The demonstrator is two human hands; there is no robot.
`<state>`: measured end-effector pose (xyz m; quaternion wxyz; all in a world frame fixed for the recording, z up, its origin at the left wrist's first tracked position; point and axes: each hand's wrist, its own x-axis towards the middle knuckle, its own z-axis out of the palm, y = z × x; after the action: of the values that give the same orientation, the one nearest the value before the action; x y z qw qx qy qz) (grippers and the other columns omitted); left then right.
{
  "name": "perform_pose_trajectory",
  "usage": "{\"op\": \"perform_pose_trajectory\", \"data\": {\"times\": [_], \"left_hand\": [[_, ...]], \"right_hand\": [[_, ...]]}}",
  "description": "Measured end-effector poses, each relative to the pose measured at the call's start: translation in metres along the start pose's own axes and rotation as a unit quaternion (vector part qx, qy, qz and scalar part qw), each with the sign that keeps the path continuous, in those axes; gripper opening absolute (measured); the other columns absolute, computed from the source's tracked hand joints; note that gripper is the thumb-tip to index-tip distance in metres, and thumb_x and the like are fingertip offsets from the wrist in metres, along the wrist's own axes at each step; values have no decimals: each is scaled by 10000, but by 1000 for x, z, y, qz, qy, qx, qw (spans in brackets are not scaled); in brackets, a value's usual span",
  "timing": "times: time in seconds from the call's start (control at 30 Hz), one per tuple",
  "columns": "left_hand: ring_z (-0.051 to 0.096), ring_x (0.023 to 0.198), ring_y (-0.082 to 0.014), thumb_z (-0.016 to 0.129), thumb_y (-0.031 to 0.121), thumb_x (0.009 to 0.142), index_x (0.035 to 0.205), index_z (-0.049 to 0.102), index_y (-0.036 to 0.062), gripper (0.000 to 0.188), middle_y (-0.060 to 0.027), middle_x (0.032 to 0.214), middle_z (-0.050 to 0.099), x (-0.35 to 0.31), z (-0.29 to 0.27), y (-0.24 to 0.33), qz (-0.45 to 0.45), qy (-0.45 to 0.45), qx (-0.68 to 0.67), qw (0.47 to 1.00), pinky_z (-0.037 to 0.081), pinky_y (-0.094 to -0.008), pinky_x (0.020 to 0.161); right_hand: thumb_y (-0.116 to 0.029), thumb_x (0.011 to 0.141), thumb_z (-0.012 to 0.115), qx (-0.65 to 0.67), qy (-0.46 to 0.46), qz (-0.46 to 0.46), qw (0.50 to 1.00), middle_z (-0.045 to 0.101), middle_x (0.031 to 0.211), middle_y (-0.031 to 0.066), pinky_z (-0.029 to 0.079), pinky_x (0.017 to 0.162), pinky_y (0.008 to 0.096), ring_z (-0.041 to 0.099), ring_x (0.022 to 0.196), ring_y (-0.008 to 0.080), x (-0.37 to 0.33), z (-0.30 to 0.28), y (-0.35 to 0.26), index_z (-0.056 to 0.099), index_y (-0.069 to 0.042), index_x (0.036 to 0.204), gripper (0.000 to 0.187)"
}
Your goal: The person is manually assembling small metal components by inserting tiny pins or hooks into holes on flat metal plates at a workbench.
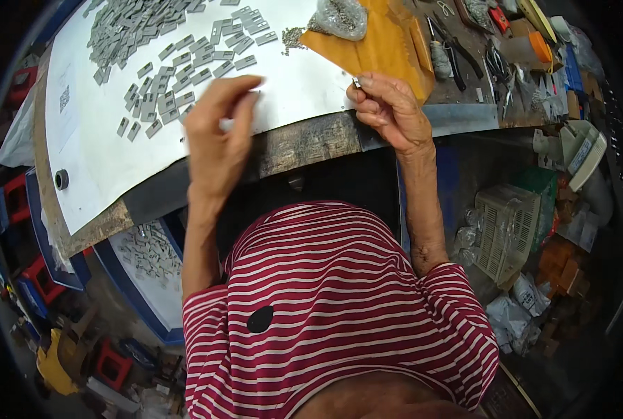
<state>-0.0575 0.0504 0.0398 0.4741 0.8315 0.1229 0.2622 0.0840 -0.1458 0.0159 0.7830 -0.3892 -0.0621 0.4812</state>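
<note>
My right hand point(394, 108) pinches a small metal piece point(357, 82) between thumb and fingertips, just above the table's front edge. Slightly blurred, my left hand point(220, 133) is over the white sheet point(283, 94) with its thumb and forefinger tips brought close together. Whatever is between those tips, if anything, is too small to make out. Beyond the left hand, several flat grey metal plates point(167, 102), each with a slot or hole, lie spread out. A dense heap of the same plates point(129, 35) fills the far left of the sheet.
Small metal parts point(294, 40) lie beside a clear plastic bag point(342, 19) on brown paper point(374, 52). Pliers point(458, 52) rest at the right. A black ring point(61, 179) sits on the left. Below, a blue-rimmed tray point(126, 293) holds more pieces; a crate point(503, 227) stands lower right.
</note>
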Motion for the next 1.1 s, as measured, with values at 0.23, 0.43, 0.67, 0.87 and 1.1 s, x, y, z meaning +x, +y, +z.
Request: {"op": "perform_pose_trajectory", "data": {"times": [0.23, 0.43, 0.67, 0.87, 1.1], "left_hand": [[524, 554, -116, 573, 98, 824, 881, 625, -33, 153, -90, 664, 605, 14, 49, 9, -91, -96, -127, 983, 435, -244, 526], [529, 541, -111, 582, 131, 819, 831, 631, -29, 167, -89, 629, 605, 19, 58, 6, -104, -133, -169, 971, 429, -239, 502], [529, 506, -115, 593, 142, 770, 746, 618, -47, 191, -87, 558, 576, 24, 65, 4, -99, -133, -100, 981, 426, -253, 466], [394, 526, -45, 582, 216, 783, 684, 575, 22, 218, 25, 570, 467, 22, 65, 2, -210, -152, -159, 952, 310, -189, 497], [442, 493, -105, 546, 186, 738, 618, 544, -44, 259, -43, 532, 488, 25, 66, -3, -254, -157, -222, 928, 363, -245, 482]], "right_hand": [[-125, 867, 539, -54, -8, 22, 998, 543, 773, 56, 333, 431, 145, 424, 563, 38, 2, 12, 4, 534, 25, 916, 157], [-142, 866, 546, -74, -19, 23, 997, 544, 758, 42, 341, 433, 139, 435, 560, 33, 3, 11, 5, 533, 26, 908, 174], [-143, 870, 540, -82, -12, 21, 996, 544, 746, 43, 341, 419, 143, 439, 546, 34, 3, 7, 6, 532, 30, 903, 176], [-132, 878, 525, -67, 3, 22, 998, 542, 733, 48, 335, 419, 144, 446, 548, 37, 2, 7, 7, 534, 43, 924, 181], [-129, 861, 544, -78, 9, 21, 997, 533, 729, 45, 310, 404, 145, 419, 532, 36, 3, 9, 8, 530, 41, 912, 178]]}}
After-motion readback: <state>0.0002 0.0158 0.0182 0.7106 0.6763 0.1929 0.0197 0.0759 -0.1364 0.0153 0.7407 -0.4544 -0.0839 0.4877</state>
